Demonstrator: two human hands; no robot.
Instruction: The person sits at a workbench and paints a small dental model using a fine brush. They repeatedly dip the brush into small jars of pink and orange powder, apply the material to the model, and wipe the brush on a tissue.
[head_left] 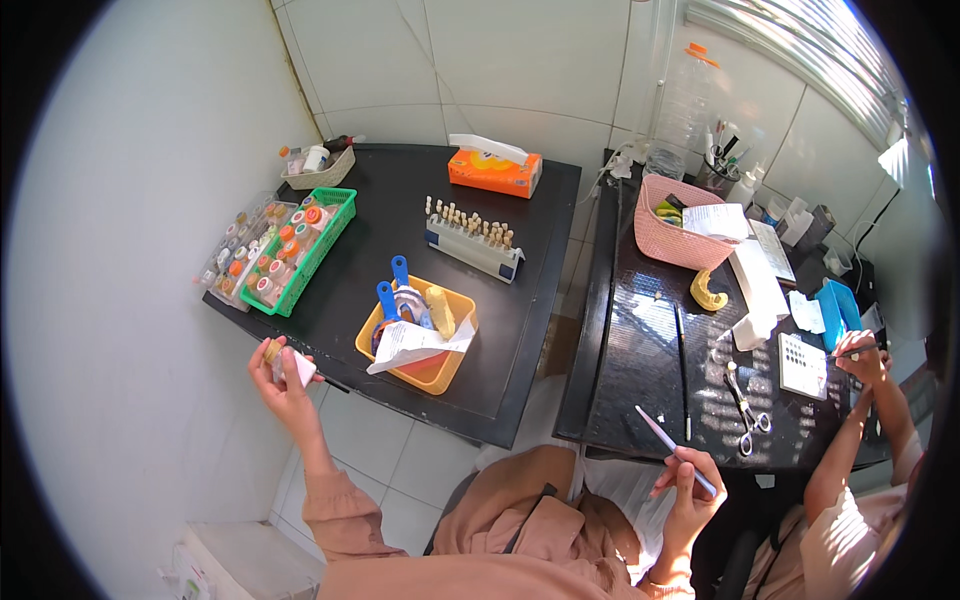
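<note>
My left hand is closed around a small jar with a pale pink body and a tan cap, held just off the near left corner of the left table. Beyond it a green basket holds several small jars with orange and white lids. My right hand pinches a slim lavender pen-like tool, its pointed tip aimed up and left over the right table's edge. To the right of that tool a pair of scissor-handled metal forceps lies on the right table. A thin dark rod lies beside them.
A yellow basket with blue-handled dental trays, a tooth shade guide and an orange tissue box stand on the left table. The right table carries a pink basket and a yellow dental cast. A co-worker's hands work at the right.
</note>
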